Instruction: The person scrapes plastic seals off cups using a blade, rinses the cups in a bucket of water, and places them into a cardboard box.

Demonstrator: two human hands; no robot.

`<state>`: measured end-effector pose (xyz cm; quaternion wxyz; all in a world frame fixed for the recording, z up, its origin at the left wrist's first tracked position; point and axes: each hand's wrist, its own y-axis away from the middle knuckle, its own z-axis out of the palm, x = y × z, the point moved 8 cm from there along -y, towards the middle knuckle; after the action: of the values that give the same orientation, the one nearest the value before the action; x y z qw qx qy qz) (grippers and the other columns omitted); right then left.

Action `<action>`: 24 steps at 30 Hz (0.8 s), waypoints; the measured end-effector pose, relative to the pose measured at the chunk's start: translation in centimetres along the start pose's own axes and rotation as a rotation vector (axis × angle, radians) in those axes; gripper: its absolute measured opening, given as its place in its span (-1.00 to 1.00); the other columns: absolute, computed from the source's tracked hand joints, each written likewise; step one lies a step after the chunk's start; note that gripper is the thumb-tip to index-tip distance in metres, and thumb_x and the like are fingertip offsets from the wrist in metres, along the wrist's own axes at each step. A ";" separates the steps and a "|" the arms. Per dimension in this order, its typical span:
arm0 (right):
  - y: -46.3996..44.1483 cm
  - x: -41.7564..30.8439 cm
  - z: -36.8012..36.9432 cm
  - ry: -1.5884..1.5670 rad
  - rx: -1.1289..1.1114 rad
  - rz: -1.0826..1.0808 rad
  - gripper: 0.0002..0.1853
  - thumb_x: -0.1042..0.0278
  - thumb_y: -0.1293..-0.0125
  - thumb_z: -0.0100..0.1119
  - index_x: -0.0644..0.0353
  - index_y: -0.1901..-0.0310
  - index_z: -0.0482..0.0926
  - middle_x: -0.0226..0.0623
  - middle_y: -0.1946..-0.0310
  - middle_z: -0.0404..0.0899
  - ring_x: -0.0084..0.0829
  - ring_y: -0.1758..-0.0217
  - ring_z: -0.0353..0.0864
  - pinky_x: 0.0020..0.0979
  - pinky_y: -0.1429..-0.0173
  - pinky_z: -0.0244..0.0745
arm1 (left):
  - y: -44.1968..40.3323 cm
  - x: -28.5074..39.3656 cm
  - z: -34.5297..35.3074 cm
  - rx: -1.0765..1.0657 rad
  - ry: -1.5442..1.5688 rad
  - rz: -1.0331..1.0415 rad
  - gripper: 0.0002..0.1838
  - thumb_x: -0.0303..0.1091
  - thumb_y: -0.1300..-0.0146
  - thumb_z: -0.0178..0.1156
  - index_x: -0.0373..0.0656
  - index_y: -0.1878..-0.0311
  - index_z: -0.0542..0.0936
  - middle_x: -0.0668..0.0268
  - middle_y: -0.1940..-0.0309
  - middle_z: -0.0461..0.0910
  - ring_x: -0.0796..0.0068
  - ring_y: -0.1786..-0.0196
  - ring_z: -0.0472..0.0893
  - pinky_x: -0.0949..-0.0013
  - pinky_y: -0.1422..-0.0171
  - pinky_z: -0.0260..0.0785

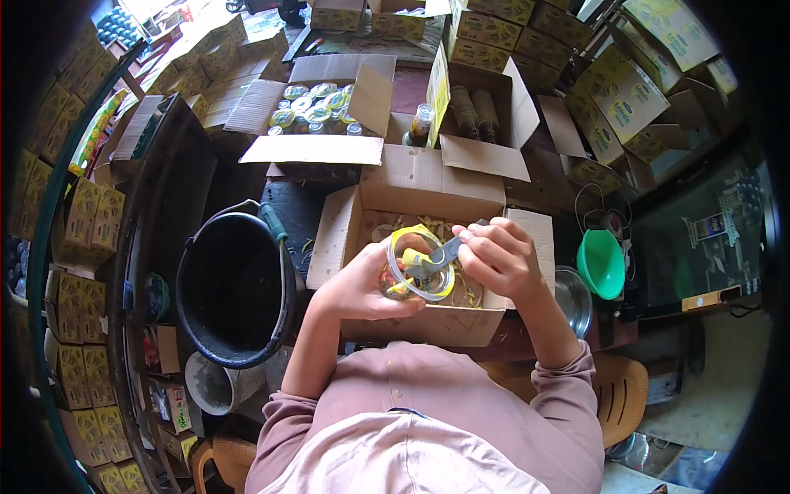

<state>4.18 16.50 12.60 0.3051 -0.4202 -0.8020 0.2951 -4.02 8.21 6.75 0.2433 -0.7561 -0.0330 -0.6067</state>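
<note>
My left hand (366,278) is wrapped round a clear plastic jar (445,286) with yellow label material around it. The jar is tilted, its round opening facing me. In my right hand (500,258) is a grey flat-bladed knife (447,252), fingers closed on its upper end. Its lower end lies across the jar's mouth, by a piece of yellow film (413,258). I cannot tell whether the blade touches the jar wall. Below both hands stands an open cardboard box (428,326) with yellow scraps (469,288) inside.
A black bucket (234,288) stands to the left. Right of the box are a steel bowl (583,305) and a green bowl (601,265). Farther back, one open carton (313,151) holds several lidded jars, another (485,156) holds stacked cups, and a jar (420,125) stands between them.
</note>
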 end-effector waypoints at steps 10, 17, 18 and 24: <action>-0.1 -0.2 -0.2 -0.062 -0.030 -0.031 -0.83 0.58 0.16 0.29 0.23 0.61 0.44 -0.34 0.52 0.54 -0.50 0.46 0.54 -0.49 0.36 0.43 | -0.2 0.4 0.3 -0.041 0.009 -0.017 -0.45 -0.38 0.19 0.27 -0.32 0.05 0.38 0.28 0.25 0.46 0.59 0.22 0.42 0.51 0.08 0.31; 0.0 -0.5 0.0 -0.102 -0.027 -0.002 -0.76 0.56 0.14 0.27 0.16 0.67 0.35 -0.41 0.58 0.46 -0.54 0.40 0.52 -0.49 0.25 0.48 | -0.1 -0.8 1.0 -0.090 0.094 -0.064 -0.40 -0.37 0.19 0.28 -0.30 -0.01 0.35 0.31 0.25 0.45 0.61 0.22 0.41 0.52 0.08 0.30; 0.1 -0.6 0.1 -0.106 -0.026 -0.009 -0.77 0.56 0.15 0.27 0.17 0.67 0.34 -0.41 0.57 0.46 -0.54 0.40 0.52 -0.48 0.25 0.48 | -0.1 -0.9 1.1 -0.096 0.103 -0.076 -0.38 -0.37 0.19 0.29 -0.30 -0.02 0.34 0.31 0.24 0.45 0.61 0.21 0.41 0.52 0.07 0.30; 0.2 -0.7 0.3 -0.112 -0.014 -0.014 -0.79 0.54 0.16 0.25 0.18 0.66 0.35 -0.37 0.55 0.48 -0.50 0.40 0.53 -0.47 0.24 0.48 | 0.1 -1.6 1.3 -0.122 0.234 -0.138 -0.33 -0.37 0.16 0.30 -0.29 -0.09 0.28 0.32 0.20 0.45 0.61 0.16 0.40 0.51 0.01 0.28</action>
<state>4.33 15.95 12.12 0.2590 -0.3994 -0.8229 0.3104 -3.22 9.09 5.00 0.1571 -0.6895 -0.0193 -0.7068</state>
